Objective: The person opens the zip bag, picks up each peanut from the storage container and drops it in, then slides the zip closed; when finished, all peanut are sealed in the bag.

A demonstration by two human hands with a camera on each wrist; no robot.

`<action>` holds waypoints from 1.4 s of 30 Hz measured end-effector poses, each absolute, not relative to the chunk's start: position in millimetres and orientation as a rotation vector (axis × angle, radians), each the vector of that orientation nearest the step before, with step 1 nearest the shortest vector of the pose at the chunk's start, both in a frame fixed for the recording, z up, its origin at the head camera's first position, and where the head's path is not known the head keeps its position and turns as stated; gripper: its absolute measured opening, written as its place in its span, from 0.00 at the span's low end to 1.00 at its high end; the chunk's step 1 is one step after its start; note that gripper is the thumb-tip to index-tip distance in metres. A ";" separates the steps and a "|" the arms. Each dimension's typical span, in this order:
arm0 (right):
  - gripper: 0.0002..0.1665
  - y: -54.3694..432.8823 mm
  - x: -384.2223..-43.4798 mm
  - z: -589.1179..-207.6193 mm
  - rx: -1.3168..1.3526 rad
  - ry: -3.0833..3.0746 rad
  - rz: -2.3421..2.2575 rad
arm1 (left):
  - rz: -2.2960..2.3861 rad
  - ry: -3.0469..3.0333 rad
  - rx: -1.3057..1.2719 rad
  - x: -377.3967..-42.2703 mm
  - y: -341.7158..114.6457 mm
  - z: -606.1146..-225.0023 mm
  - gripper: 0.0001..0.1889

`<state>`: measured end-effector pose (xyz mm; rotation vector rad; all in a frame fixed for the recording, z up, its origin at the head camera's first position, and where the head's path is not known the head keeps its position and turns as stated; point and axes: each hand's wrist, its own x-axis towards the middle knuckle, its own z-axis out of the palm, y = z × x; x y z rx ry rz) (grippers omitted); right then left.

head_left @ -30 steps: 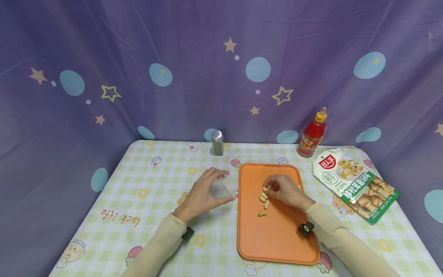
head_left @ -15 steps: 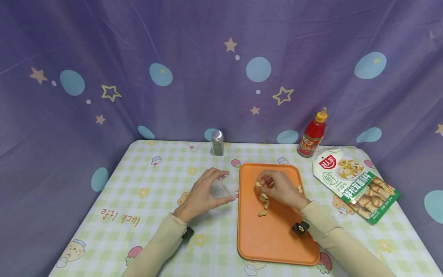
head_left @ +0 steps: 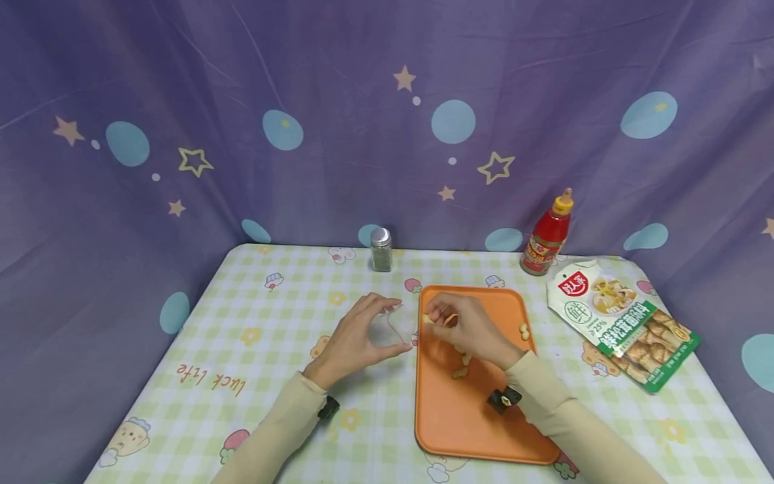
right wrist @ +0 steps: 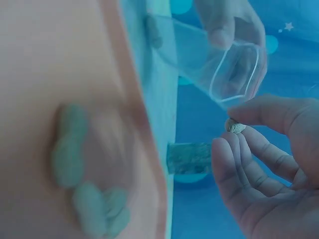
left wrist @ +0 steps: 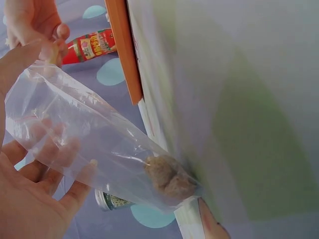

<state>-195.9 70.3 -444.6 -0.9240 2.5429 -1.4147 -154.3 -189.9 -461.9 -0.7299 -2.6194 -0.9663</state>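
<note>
L hand: wide C, holding clear bag mouth spread, beside tray left edge | R hand: fingertips nearly closed, pinching peanut over that edge, near far-left corner | tip: keep mouth wide, centre peanut before release

- Left hand, 8 o'clock: holds a clear bag, slanting down toward 5.
- Brown, lumpy peanuts, 6 o'clock: inside the bag's low end.
- Right hand, 10 o'clock: pinches a yellowish peanut, mostly hidden.
- Orange tray edge, red bottle: 11 o'clock.
- Shaker: 7 o'clock.
- Tabletop: 3 o'clock.
</note>
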 end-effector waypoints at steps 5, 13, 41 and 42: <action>0.10 60.4 -193.9 -439.5 -0.959 2.538 -1.414 | -0.976 -2.629 -0.725 -153.8 -190.2 -462.3 0.41; 0.09 45.5 -190.7 -438.4 -0.980 2.502 -1.433 | -0.982 -2.631 -0.722 -153.7 -190.0 -463.2 0.41; 0.08 35.2 -177.8 -430.5 -1.020 2.401 -1.446 | -0.947 -2.599 -0.721 -154.5 -189.3 -461.0 0.40; 0.08 35.2 -177.7 -430.3 -1.021 2.401 -1.443 | -0.947 -2.600 -0.720 -154.6 -189.5 -460.9 0.40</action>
